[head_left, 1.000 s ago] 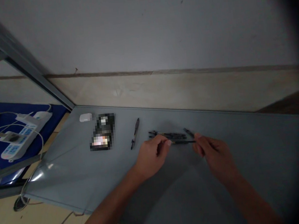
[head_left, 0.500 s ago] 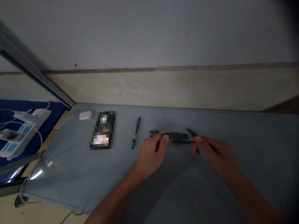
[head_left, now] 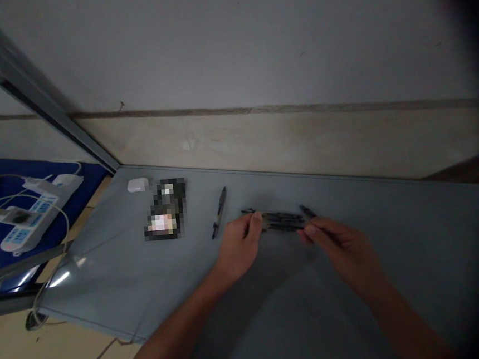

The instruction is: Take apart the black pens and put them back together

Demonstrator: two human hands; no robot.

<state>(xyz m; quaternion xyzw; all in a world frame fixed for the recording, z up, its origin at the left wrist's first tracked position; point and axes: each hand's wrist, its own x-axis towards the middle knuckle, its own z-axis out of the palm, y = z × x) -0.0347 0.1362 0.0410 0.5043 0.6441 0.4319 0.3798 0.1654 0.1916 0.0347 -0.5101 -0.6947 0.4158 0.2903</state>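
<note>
Several dark pens (head_left: pixel 285 218) lie side by side between my two hands. My left hand (head_left: pixel 239 245) is closed at their left end, thumb and fingers pinched on the pen nearest me; part of the row is hidden behind it. At the right end of that same pen, the fingertips of my right hand (head_left: pixel 343 243) are pinched together. The end of one more pen (head_left: pixel 307 211) pokes out just beyond my right fingers, its rest hidden by the hand. Left of my left hand lies a single pen (head_left: pixel 219 212), slanted and apart from the others.
The grey table (head_left: pixel 126 279) stands against a wall. On its left part are a pixelated dark object (head_left: pixel 167 208) and a small white case (head_left: pixel 138 185). Past the left edge, a white power strip (head_left: pixel 41 211) with cables rests on a blue surface, near a metal frame (head_left: pixel 35 97).
Both hands have shifted slightly; the right one moved left with its end of the pen. The nearest pen now lies closer alongside the others.
</note>
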